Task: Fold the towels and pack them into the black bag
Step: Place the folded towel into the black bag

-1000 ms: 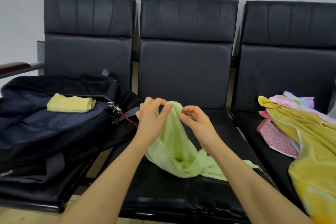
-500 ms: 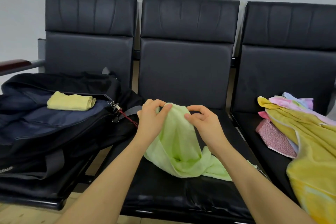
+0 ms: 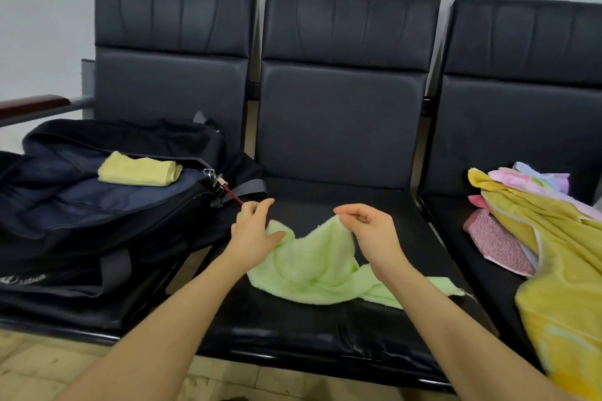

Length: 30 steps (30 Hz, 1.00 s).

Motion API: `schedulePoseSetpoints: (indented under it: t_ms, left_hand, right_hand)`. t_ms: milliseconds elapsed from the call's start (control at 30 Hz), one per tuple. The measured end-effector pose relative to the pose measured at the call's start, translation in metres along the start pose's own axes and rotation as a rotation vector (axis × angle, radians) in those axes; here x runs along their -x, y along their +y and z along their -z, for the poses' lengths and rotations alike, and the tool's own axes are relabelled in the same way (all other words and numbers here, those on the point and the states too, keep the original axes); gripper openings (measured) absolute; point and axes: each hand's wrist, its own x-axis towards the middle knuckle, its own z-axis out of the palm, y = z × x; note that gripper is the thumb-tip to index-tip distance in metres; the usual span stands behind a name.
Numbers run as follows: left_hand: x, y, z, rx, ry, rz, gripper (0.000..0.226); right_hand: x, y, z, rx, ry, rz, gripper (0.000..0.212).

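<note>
Green towel point(image 3: 312, 264) edge pinched by both hands' fingers point(image 3: 345, 215)

Both bare forearms reach forward, hands apart. Left hand point(image 3: 252, 234): thumb and fingers pinch one towel point(image 3: 312, 267) corner. Right hand point(image 3: 371, 231): fingers curled, pinching the other corner, wrist bent slightly downward.

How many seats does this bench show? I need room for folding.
3: left seat under the black bag, middle seat, right seat.
</note>
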Motion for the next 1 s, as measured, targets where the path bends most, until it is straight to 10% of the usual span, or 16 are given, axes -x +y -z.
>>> schedulePoseSetpoints:
  t_ms: [333,1000]
  left_hand:
    - [0.029,-0.043,-0.018,-0.371,-0.270,-0.373,0.035]
    - [0.011,0.015,0.063,0.627,0.242,-0.090,0.012]
  right_hand:
    - [-0.009,0.021,-0.008,0.188,-0.018,-0.029,0.020]
    - [-0.004,-0.048,0.010,-0.033,0.297,0.236,0.012]
